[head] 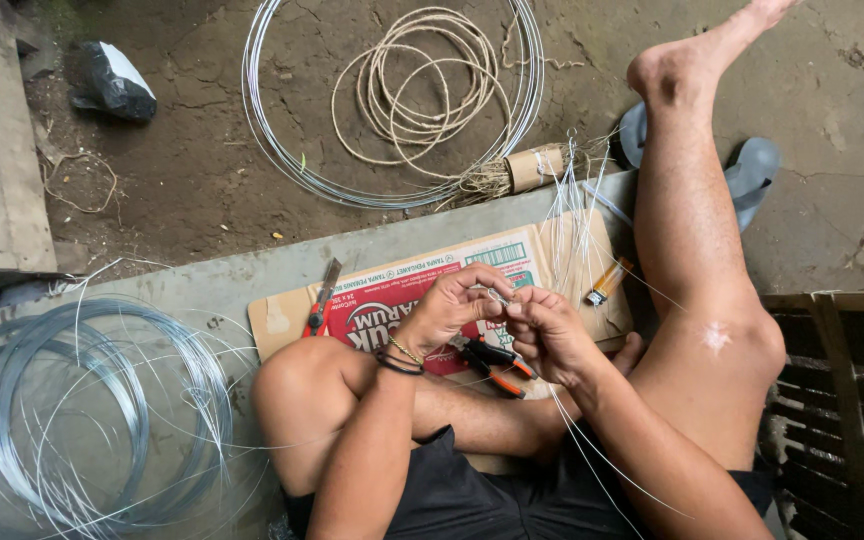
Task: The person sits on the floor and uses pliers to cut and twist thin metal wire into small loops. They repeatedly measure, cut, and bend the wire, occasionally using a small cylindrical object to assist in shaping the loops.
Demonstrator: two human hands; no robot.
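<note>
Both hands are up in front of the knees, working close together over a flattened cardboard box (402, 290) that lies on the concrete ledge (212, 285). The left hand (452, 305), with a dark band and a thin bracelet at the wrist, curls its fingertips inward and pinches a thin strand of silver wire (497, 296); the right hand (547, 330) meets it, thumb and forefinger squeezed on the same strand, so the two hands nearly touch. More fine wire trails down from the right hand across the forearm and the dark shorts. Just below the hands, on the cardboard, lie pliers with orange and black handles (497, 365). Another red-handled tool (320, 300) rests at the box's left edge, and a small orange lighter (607, 282) sits on the cardboard beside the right leg, near a sheaf of straight cut wires (574, 215). A large coil of silver wire (72, 410) lies to the left on the ledge. Farther out, on the dirt floor, a second wire hoop (282, 140) rings a loop of tan cord (422, 80), and a pair of blue sandals (752, 175) sits beyond the right leg.
</note>
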